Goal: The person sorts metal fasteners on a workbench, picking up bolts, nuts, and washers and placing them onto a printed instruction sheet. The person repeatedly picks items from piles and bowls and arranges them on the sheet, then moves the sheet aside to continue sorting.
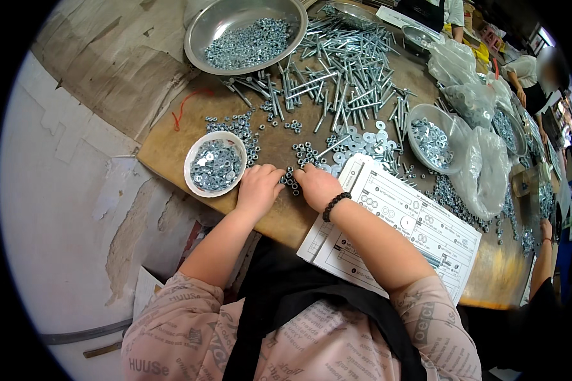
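Small zinc-coloured hex nuts [290,183] lie in a little cluster on the worn tabletop between my two hands. My left hand [259,188] rests at the cluster's left side, its fingers curled together with the tips against the nuts. From the other side my right hand [320,187], with a dark beaded bracelet [335,206] at the wrist, bends its fingers down to the same nuts. Whatever either hand pinches is hidden by the fingers. Beside my left hand stands a white bowl [189,166] of flat washers. Printed sheets [419,222] lie under my right forearm.
A large steel bowl [194,54] of nuts stands at the far left, near a heap of long bolts [349,70]. Loose washers [362,146] spread beyond my right hand. A clear plastic tub [416,149] and plastic bags [483,171] are to the right. Other people work farther along.
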Demonstrator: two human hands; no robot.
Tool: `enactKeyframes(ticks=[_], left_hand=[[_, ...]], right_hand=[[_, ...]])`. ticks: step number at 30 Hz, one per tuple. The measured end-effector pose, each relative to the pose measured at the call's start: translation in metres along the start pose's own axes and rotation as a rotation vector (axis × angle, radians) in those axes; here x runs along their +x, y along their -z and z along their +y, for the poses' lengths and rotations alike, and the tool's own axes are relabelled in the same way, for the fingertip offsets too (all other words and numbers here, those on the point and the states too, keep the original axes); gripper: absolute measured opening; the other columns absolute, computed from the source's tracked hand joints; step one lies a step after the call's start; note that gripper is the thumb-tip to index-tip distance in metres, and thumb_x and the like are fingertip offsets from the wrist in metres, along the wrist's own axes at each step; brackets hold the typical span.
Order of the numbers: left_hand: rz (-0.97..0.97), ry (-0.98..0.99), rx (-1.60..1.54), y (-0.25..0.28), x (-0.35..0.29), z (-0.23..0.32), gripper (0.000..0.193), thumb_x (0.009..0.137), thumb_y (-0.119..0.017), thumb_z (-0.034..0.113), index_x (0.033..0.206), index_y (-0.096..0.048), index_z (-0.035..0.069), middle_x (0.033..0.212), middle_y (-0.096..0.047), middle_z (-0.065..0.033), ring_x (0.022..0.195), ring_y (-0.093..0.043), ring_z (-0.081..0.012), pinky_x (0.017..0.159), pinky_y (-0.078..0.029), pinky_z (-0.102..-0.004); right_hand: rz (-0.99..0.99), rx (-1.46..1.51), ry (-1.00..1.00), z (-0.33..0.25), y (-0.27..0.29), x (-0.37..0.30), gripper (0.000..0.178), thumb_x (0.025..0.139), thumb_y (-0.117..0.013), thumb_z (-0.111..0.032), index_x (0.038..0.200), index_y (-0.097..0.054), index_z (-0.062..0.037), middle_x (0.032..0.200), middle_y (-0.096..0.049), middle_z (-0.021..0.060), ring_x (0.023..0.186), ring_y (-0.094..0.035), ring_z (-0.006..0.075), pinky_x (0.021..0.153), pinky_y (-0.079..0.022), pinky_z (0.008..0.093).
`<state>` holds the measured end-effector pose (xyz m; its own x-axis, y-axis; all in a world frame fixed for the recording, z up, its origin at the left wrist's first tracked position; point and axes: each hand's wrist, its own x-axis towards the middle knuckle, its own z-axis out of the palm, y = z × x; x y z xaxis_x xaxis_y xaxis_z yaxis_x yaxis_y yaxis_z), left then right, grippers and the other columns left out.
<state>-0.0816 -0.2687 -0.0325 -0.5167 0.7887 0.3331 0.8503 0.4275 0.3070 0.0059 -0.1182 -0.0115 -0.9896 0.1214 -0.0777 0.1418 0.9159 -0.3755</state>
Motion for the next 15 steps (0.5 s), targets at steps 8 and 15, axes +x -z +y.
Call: enactKeyframes(ticks=[8, 15], left_hand=[[-0.073, 0.028, -0.027, 0.005, -0.002, -0.002, 0.021, 0.070, -0.068, 0.012, 0.091, -0.064, 0.013, 0.084, -0.057, -0.0009, 0.085, -0.055, -0.0202, 0.075, -0.037, -0.0349], [-0.079, -0.031, 0.020, 0.005, -0.007, 0.002, 0.024, 0.071, -0.067, 0.013, 0.095, -0.063, 0.012, 0.086, -0.055, -0.0043, 0.087, -0.054, -0.0246, 0.076, -0.041, -0.0360]], right_hand=[[-0.048, -0.036, -0.045, -0.008, 0.001, -0.006, 0.017, 0.084, -0.045, -0.011, 0.098, -0.055, -0.0082, 0.094, -0.055, 0.0163, 0.085, -0.061, 0.0313, 0.070, -0.051, 0.0403], [0.049, 0.027, -0.013, 0.003, 0.021, -0.030, 0.013, 0.080, -0.049, -0.010, 0.091, -0.055, -0.0085, 0.088, -0.056, 0.0165, 0.080, -0.059, 0.0337, 0.066, -0.048, 0.0428]])
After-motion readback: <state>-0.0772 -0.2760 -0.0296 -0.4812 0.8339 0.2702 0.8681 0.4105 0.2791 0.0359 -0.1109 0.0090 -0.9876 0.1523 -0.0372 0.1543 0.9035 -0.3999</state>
